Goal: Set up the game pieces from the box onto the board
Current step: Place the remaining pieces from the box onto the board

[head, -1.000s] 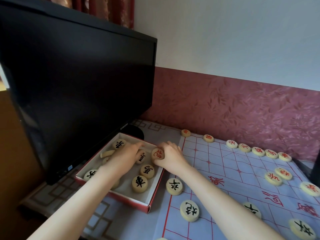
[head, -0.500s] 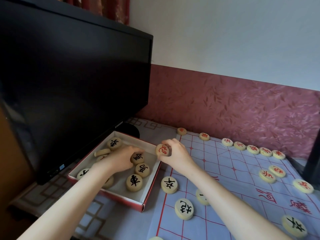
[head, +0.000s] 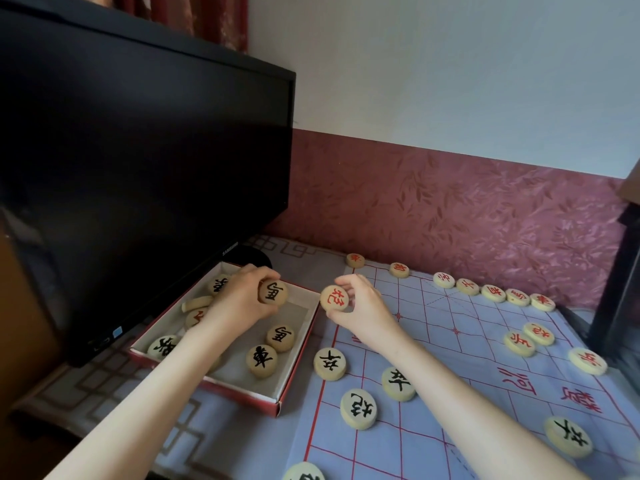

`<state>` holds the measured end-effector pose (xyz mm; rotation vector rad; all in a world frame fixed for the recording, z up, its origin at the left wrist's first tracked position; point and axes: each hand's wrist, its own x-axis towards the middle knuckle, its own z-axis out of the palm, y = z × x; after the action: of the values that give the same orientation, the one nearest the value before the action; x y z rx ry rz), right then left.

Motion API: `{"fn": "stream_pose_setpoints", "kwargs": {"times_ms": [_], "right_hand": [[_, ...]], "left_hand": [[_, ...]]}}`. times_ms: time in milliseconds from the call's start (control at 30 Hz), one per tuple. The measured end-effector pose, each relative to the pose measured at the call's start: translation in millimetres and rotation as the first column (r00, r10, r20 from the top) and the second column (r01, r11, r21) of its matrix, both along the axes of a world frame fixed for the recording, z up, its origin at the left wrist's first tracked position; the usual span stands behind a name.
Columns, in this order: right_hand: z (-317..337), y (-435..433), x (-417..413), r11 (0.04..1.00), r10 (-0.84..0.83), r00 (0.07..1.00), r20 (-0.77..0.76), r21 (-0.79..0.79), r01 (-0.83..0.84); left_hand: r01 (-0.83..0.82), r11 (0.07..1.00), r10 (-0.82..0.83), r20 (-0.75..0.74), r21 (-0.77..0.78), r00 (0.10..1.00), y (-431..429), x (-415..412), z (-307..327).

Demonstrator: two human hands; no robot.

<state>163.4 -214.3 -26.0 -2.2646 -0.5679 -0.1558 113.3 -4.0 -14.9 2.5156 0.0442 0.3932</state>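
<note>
Pieces pinched: black-marked disc [head: 272,292] in left hand [head: 242,299] seemingly above box [head: 298,368], red-marked disc [head: 334,298] in right hand [head: 363,306].

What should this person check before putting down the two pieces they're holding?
1. Right hand grips the red-marked piece firmly: ok, pinched between thumb and fingers.
2. Left hand holds the black-marked piece: ok, lifted above the box.
3. Markings face up: ok, both readable.
4. Free spots on the board: ok, open grid points near the right hand.
5. Correct spot for each piece: cannot tell.
6. Box emptied: not ok, several pieces remain inside.
</note>
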Motion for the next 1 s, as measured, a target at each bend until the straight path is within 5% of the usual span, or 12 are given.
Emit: {"fn": "stream_pose_setpoints", "kwargs": {"times_ms": [333,1000], "right_hand": [[7.3,-33.9,-8.1,0.999,-0.045,0.999,0.001,0.006,0.045],[1.5,-123.1,9.0,0.976,-0.214,0.965,-0.151,0.003,0.217]], "left_hand": [[0.092,0.984,-0.085,0.052,-0.15,0.995,-30.9,2.4,8.8],[0.164,0.97,-0.168,-0.01,-0.178,0.986,-85.1,27.7,7.2]]}}
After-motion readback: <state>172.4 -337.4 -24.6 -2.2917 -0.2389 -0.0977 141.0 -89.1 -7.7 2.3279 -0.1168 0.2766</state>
